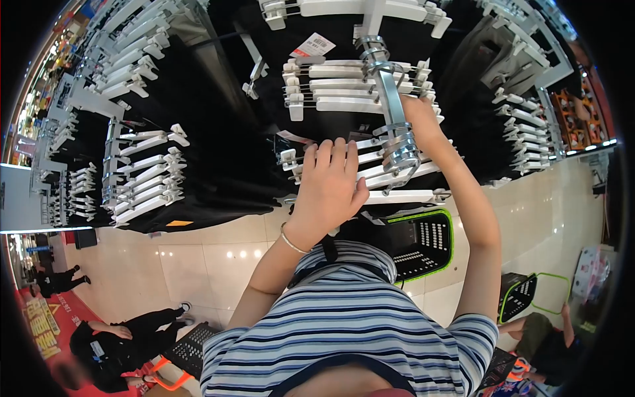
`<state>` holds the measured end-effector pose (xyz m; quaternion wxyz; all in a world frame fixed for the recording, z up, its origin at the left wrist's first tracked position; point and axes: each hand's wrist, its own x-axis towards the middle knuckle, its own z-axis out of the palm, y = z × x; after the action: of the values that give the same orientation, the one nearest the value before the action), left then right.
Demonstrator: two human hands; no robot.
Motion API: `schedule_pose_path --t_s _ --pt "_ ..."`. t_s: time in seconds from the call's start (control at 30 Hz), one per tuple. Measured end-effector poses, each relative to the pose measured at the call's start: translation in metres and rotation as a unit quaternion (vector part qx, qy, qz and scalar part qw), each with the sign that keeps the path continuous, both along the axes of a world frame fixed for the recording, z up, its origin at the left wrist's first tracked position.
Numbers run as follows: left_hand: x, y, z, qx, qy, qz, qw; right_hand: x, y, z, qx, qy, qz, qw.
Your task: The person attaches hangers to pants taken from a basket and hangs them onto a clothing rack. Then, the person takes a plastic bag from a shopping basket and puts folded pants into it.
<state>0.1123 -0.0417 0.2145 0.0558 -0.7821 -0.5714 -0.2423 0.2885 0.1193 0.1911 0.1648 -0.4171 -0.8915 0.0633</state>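
Black garments hang from white clip hangers (347, 104) on a chrome display arm (390, 99) in front of me. My left hand (331, 182) lies over the nearer hangers on the left of the arm, fingers stretched out and thumb apart. On the arm's other side, my right hand (421, 119) reaches in beside the hanger clips; its fingers are mostly hidden, so its hold does not show. A white and red price tag (313, 46) sticks up behind the hangers. The nearest white hanger (403, 196) lies just past my left thumb.
More hangers with dark clothes (149, 175) flank me at left, and others (529, 135) at right. A black basket with a green rim (423, 245) stands below the rack. One person (126, 341) is at lower left, another (546, 344) at lower right, on shiny tiles.
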Motion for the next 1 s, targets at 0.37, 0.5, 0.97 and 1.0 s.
schedule_pose_path --t_s 0.37,0.5,0.97,1.0 --pt "0.003 -0.002 -0.003 0.004 0.010 0.017 1.000 0.006 0.001 -0.003 -0.031 -0.025 0.004 0.999" --pt "0.001 0.002 -0.006 0.002 0.004 0.005 1.000 0.009 -0.011 0.000 -0.063 0.007 0.026 0.998" --pt "-0.014 0.020 -0.011 0.014 0.001 -0.021 1.000 0.008 -0.032 0.007 -0.096 0.145 0.063 0.983" --pt "-0.015 0.018 -0.012 0.017 0.003 -0.014 1.000 0.005 -0.034 0.007 -0.086 0.144 0.068 0.984"
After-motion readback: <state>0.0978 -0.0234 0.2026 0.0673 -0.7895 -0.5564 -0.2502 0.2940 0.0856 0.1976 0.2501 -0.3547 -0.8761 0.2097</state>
